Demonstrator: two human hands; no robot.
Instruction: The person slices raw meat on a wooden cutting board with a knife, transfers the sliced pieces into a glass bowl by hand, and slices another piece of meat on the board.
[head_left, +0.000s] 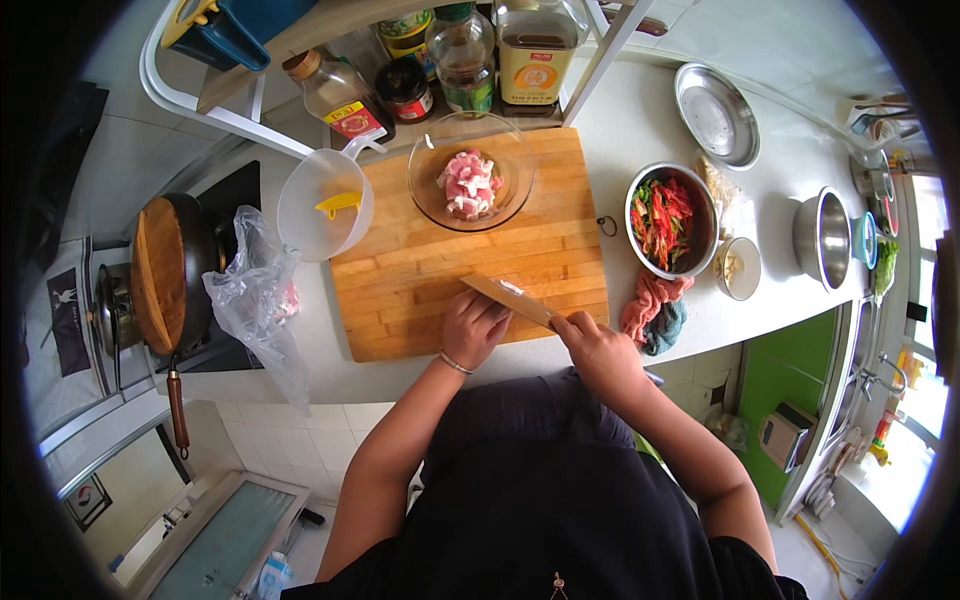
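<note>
My right hand (596, 349) is closed around the handle of a kitchen knife (517, 300), whose wide blade lies tilted over the near part of the wooden cutting board (405, 262). A small pale scrap, perhaps meat or fat, clings to the blade. My left hand (474, 330) is at the blade's left part, fingers bent behind it; whether they hold anything is hidden. Beyond the knife, a clear glass bowl (420, 196) with sliced raw meat (470, 184) stands on the board's far part.
Left of the board are a translucent plastic jug (300, 217), a plastic bag (251, 300) and a wok (196, 277). At right stand a steel bowl of cut peppers (664, 225), cloths (656, 315), a small bowl (742, 281) and a steel plate (716, 116). Bottles (461, 60) line the back.
</note>
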